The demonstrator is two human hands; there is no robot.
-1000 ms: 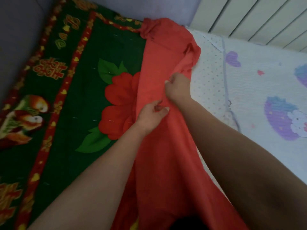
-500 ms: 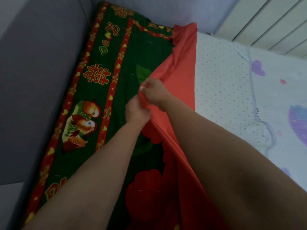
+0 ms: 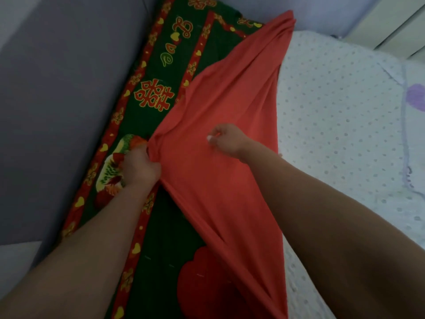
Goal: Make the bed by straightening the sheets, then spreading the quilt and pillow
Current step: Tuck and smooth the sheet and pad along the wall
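Note:
The quilt [image 3: 174, 54] is dark green with red borders, gold hearts and a bird print, and lies along the left edge of the bed. Its plain red underside [image 3: 230, 107] is folded over and stretched between my hands. My left hand [image 3: 140, 166] grips a bunched edge of the red fabric over the bird print. My right hand [image 3: 226, 140] pinches the red fabric a little to the right, fingers curled. The white dotted sheet [image 3: 340, 125] covers the mattress on the right. No pillow is in view.
A grey-purple padded wall or headboard [image 3: 64, 93] runs along the left side of the bed, tight against the quilt. A pale panelled surface [image 3: 395, 21] stands at the top right. A purple print [image 3: 416, 97] shows on the sheet's right edge.
My hands have moved apart: the left pulled the red fabric left and down toward the bird print, the right stayed further right. The red layer now spreads wider between them.

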